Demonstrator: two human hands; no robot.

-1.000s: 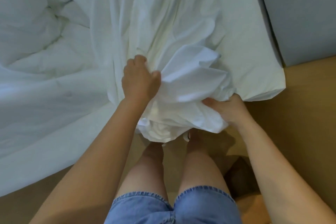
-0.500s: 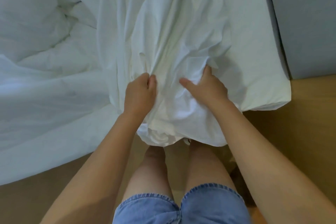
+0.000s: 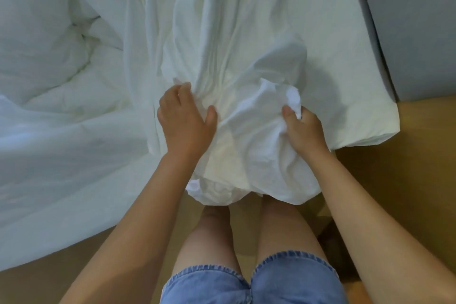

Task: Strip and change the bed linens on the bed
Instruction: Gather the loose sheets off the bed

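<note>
Bed (image 3: 350,61) with rumpled white duvet (image 3: 49,52) heaped at left. Sheet (image 3: 246,155) bunched over near edge of bed, hanging toward wooden floor (image 3: 407,180). Left hand (image 3: 183,122) gripping gathered folds; right hand (image 3: 304,128) fisted round another wad, apart.

A wrinkled white fabric sheet (image 3: 246,131) is gathered into a bunch at 6 o'clock and hangs over the bed's near edge. A puffy white duvet (image 3: 49,57) lies rumpled at 9 o'clock. The white-covered mattress (image 3: 345,76) shows smooth at 3 o'clock.
</note>
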